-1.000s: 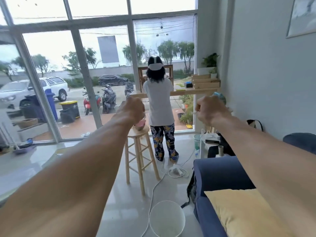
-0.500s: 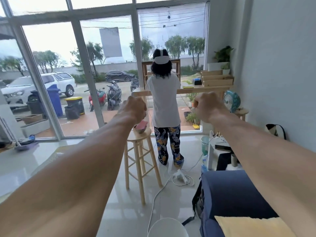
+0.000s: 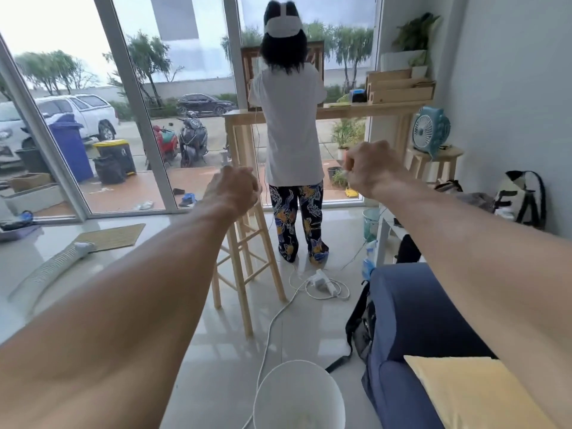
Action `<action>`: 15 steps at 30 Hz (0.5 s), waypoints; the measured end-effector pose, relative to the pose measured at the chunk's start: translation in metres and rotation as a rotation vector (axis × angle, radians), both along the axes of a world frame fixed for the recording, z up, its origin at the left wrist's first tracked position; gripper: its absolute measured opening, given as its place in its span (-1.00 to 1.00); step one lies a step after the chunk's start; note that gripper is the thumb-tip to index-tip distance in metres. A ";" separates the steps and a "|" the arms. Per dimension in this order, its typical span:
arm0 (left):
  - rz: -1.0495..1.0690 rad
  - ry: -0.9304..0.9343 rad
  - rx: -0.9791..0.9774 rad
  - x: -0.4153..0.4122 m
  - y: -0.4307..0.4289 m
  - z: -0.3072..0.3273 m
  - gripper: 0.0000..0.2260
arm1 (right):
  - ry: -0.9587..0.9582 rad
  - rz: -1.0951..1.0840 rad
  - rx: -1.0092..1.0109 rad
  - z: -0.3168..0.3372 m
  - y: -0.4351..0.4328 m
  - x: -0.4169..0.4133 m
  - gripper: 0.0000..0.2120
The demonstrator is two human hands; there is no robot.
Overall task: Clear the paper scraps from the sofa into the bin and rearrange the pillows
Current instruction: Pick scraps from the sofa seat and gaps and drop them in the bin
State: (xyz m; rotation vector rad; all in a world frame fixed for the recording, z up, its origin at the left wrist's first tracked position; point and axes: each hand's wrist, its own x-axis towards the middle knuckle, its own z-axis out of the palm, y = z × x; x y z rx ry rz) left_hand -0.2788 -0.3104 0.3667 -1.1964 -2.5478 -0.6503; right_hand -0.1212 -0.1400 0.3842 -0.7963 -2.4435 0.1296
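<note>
Near: white bin (image 3: 297, 382) on the floor beside the blue sofa (image 3: 411, 311), with one yellow pillow (image 3: 476, 394) on its seat; no scraps show there. Far: both arms outstretched, left hand (image 3: 233, 191) fisted, apparently empty; right hand (image 3: 370, 168) curled, whether round a pale scrap cannot be told. Pillow rearrangement judged outstanding.
</note>
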 end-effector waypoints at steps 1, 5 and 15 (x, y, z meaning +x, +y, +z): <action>-0.003 -0.008 0.020 -0.002 0.001 -0.026 -0.75 | 0.007 -0.006 0.011 -0.025 0.002 -0.004 -0.96; -0.012 -0.054 -0.002 -0.007 -0.001 -0.128 -0.83 | -0.032 -0.045 0.013 -0.129 0.005 -0.011 -0.90; 0.004 -0.035 -0.017 -0.030 -0.006 -0.318 -0.85 | -0.013 -0.057 0.048 -0.314 0.008 -0.026 -0.89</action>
